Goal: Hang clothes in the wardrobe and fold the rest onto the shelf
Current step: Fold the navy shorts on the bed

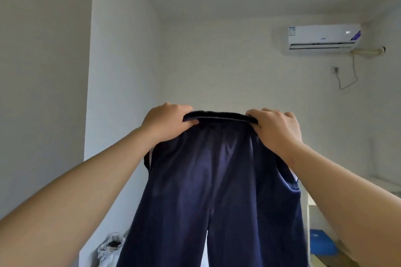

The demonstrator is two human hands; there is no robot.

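A person is holding up a pair of dark navy trousers [217, 180] at arm's length in front of a white wall [217, 67]. The left grip [167, 121] is clutching the left end of the elastic waistband [219, 115], with the thumb pressing on the near side and the fingers curling over the top edge. The right grip [275, 128] is clutching the right end in the same way. The waistband is stretching almost level between the two grips. Both bare forearms are reaching up from the bottom corners.

The trousers are hanging straight down below the grips. The two legs are parting lower down and running out past the bottom edge. A sliver of white is showing at each side of the trousers, just below each wrist.

Above and to the right of the right grip, a white air conditioner [323, 38] is sitting high on the wall. A thin cable [355, 71] is drooping beneath it, near a wall socket [335, 69]. Far below the left grip, a crumpled white bag [110, 247] is lying low by the wall. Well below the right grip, beside the forearm, a blue object [321, 245] is showing, too blurred to name.
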